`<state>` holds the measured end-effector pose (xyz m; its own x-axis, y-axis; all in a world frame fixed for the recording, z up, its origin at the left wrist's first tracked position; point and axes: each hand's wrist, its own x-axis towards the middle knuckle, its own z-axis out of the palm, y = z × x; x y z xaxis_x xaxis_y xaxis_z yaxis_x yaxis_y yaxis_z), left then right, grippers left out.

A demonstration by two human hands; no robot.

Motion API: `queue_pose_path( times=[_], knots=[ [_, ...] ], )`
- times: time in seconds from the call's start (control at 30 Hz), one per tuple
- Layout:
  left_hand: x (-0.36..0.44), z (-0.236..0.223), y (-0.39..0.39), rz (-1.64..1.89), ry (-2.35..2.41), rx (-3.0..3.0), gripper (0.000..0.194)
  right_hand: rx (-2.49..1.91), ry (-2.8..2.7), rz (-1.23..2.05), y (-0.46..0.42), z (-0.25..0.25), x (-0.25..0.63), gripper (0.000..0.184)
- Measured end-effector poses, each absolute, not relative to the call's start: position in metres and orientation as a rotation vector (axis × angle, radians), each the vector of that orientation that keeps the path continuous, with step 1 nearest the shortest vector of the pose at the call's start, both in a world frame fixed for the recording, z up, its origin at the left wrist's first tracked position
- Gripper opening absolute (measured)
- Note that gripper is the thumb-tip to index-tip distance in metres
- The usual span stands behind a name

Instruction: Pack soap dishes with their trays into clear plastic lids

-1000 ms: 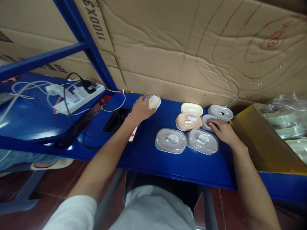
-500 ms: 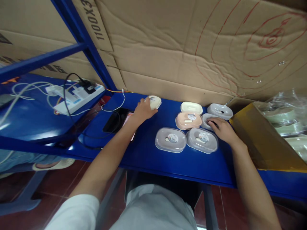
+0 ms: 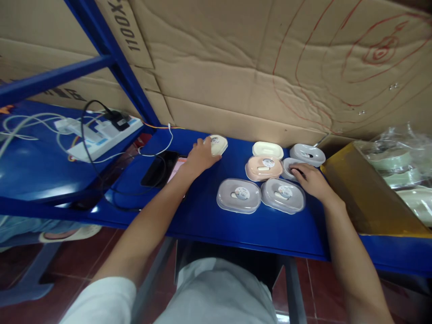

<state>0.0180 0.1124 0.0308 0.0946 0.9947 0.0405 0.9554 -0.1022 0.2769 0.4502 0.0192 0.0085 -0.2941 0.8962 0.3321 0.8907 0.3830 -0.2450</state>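
My left hand [image 3: 201,158] reaches to the back of the blue table, fingers curled around the near side of a small cream lidded container [image 3: 218,145]. My right hand [image 3: 312,180] is bent over a small round grey container [image 3: 289,168], its fingertips on it; something dark shows at the fingertips, too small to name. Left of that stands a peach lidded soap-box-like container [image 3: 263,168], with a cream one [image 3: 267,150] behind it. Two clear-lidded grey containers [image 3: 239,196] [image 3: 283,195] with round labels lie in front. Another grey one [image 3: 307,155] sits behind my right hand.
An open cardboard box [image 3: 367,189] holds pale green plastic-wrapped pieces on the right. Phones [image 3: 158,169] lie beside my left forearm. A white power strip [image 3: 106,139] with tangled cables is at the left. Cardboard [image 3: 219,67] and a blue frame post [image 3: 114,63] stand behind.
The whole view has shifted slightly, with the table contents a little further left and up. Both hands stay at the same containers.
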Motion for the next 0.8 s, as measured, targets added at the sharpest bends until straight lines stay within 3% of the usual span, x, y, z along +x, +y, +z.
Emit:
queue_pose_path(
  times=[0.43,0.8],
  knots=[
    [0.033,0.020,0.096,0.338,1.469,2.421,0.084,-1.544,-2.211,0.065,0.016,0.017,0.444,0.046],
    [0.029,0.019,0.099,0.353,1.550,2.384,0.071,-1.564,-2.226,0.217,0.005,0.031,0.443,0.040]
  ],
)
